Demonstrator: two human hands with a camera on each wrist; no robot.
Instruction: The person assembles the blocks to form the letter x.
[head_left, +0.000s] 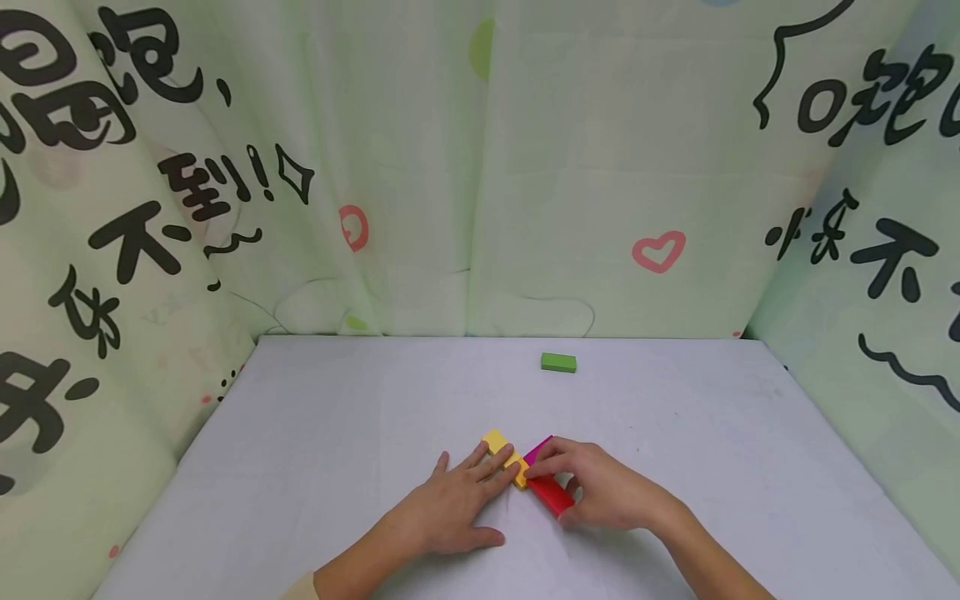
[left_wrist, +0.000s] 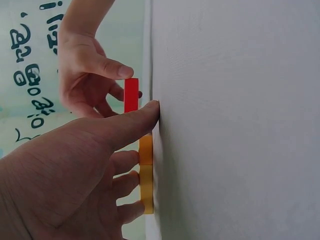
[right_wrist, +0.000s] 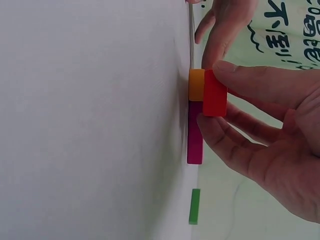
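Observation:
My right hand point(head_left: 611, 492) pinches a red block point(head_left: 551, 496) between thumb and fingers. In both wrist views, that block point(right_wrist: 215, 95) is off the tabletop, about level with the top of an orange block point(right_wrist: 196, 82). My left hand point(head_left: 457, 508) has its fingers spread, and their tips touch the orange block and a yellow block point(head_left: 494, 442) lying end to end with it. A magenta block point(right_wrist: 195, 135) lies on the table against the orange one, partly hidden by my right hand in the head view.
Farther back on the table lies a green block point(head_left: 558, 362). A white cloth point(head_left: 337, 417) covers the tabletop. Pale green curtains point(head_left: 562, 167) with dark lettering hang behind the table and along both sides.

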